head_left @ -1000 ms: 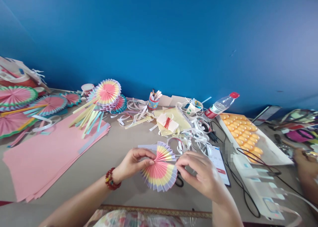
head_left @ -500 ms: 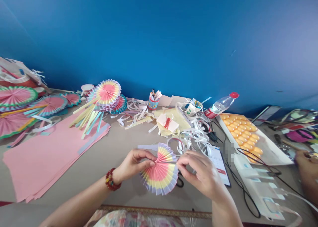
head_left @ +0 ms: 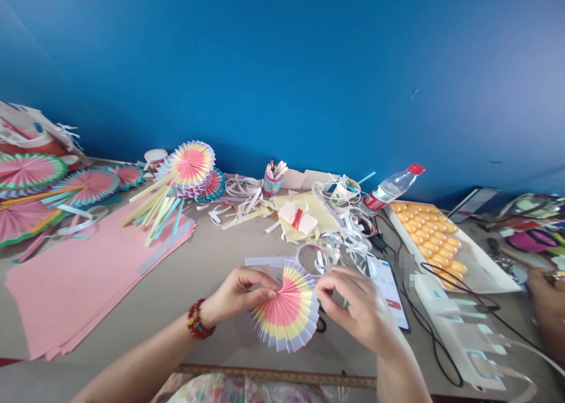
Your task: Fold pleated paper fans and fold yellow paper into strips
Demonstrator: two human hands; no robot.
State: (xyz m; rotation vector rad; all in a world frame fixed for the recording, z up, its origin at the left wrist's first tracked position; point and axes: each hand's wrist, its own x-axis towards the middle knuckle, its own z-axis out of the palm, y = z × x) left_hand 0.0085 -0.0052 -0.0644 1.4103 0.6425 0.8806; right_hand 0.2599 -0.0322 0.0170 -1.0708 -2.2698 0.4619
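Observation:
A pleated paper fan, pink at the centre with yellow and lilac bands, is spread into most of a circle above the table. My left hand pinches it near the centre between thumb and fingers; a red beaded bracelet circles that wrist. At the fan's right edge, my right hand has its thumb and fingers pressed together on the lilac rim. Behind the fan lies a lilac paper strip. Finished-looking round paper fans with paper-strip handles rest on a stack of pink paper sheets at the left.
Curled white strips lie beyond my hands, near a pen cup and a bottle. A phone, black cables and a white power strip are to the right. Another person's hand shows at the far right.
The gap in the fan's upper right has closed, so the pleats there now run continuous to the right edge. The fan sits slightly lower. Both hands have barely moved.

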